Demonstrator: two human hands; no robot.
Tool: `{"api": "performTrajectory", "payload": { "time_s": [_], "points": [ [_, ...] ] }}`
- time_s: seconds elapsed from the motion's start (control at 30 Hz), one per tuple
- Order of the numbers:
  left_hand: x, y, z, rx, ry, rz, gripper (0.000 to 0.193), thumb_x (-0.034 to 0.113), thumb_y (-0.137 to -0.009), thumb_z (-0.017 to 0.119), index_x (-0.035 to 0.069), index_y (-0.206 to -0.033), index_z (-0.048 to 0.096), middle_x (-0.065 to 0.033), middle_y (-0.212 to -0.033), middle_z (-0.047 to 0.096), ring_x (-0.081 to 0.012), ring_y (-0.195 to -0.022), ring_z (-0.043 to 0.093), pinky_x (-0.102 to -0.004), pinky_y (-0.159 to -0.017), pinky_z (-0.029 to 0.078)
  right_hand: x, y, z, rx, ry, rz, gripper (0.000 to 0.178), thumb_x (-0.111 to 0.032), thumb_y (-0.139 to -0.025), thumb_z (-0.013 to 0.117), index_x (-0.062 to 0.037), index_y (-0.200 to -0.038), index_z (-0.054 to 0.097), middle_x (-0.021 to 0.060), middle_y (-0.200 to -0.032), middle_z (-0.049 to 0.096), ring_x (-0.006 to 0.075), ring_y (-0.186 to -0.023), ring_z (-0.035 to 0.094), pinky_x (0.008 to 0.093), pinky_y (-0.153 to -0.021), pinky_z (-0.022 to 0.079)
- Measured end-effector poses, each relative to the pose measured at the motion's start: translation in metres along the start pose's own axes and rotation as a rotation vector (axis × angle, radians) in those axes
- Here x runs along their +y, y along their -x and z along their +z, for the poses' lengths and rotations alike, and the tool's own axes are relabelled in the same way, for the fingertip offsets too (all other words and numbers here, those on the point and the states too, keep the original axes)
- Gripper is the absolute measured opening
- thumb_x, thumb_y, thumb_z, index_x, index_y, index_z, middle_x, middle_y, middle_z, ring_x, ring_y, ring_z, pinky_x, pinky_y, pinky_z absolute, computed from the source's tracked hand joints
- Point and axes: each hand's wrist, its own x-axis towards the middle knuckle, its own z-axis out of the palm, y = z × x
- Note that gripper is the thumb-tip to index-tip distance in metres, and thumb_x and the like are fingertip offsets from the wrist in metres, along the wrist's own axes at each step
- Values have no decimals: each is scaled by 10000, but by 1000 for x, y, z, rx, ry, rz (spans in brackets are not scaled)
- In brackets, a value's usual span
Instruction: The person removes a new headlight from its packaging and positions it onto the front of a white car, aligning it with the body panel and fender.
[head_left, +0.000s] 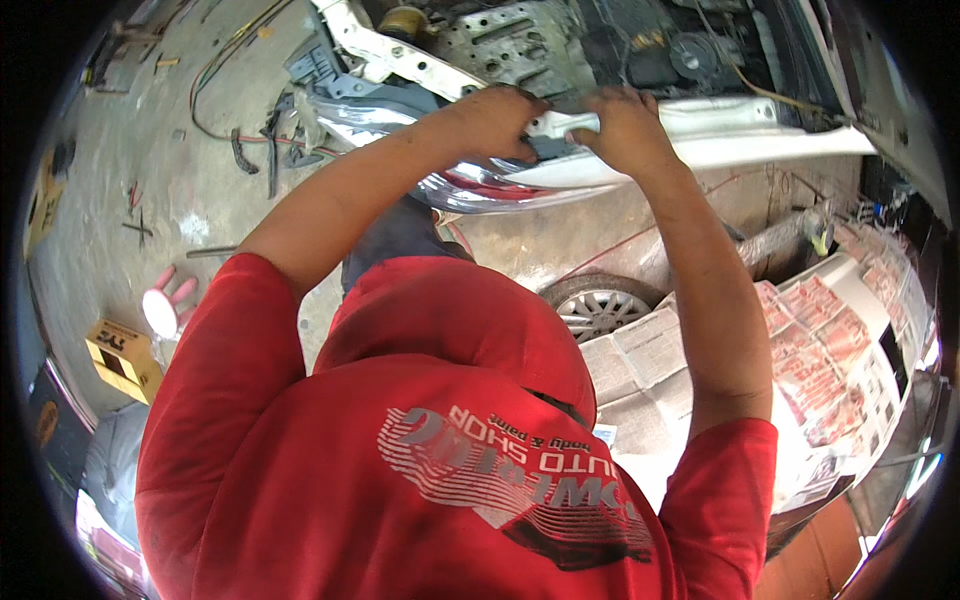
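Observation:
Both arms reach forward to the front corner of a car whose engine bay is uncovered. My left hand (500,122) curls over the body edge by the headlight (440,182), its fingers bent and its thumb below. My right hand (630,127) wraps the upper edge of the white fender (690,150), with the thumb stretched toward my left hand. Between the hands a short white metal piece (562,125) shows, with a dark part under it. My fingertips are partly hidden, so their exact hold is hard to see.
A white crossbar (410,65) spans the front of the engine bay. Loose dark plastic parts (270,145) and a hose (200,110) lie on the concrete floor at left, with a yellow box (124,360) and pink-white stool (165,308). Newspaper-covered panels (800,370) and a wheel (600,306) are right.

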Motion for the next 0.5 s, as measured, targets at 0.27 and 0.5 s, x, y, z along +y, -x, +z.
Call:
{"api": "performTrajectory", "payload": {
  "time_s": [0.27, 0.5],
  "points": [
    [46, 11, 2, 23, -184, -93, 1237, 540, -696, 787, 75, -1601, 82, -309, -1540, 341, -475, -1418, 353, -600, -1185, 233, -4, 143, 57, 683, -622, 674, 493, -131, -802, 727, -21, -1267, 605, 204, -1226, 613, 407, -1199, 540, 470, -1008, 452],
    [59, 3, 26, 107, -303, -51, 1200, 580, -769, 739, -73, -1556, 110, -342, -1483, 383, -523, -1323, 415, -614, -1129, 280, -94, 151, 125, 554, -876, 685, 882, -142, -785, 731, -65, -1549, 296, 299, -1562, 267, 472, -1382, 385, 478, -1128, 385]
  ]
}}
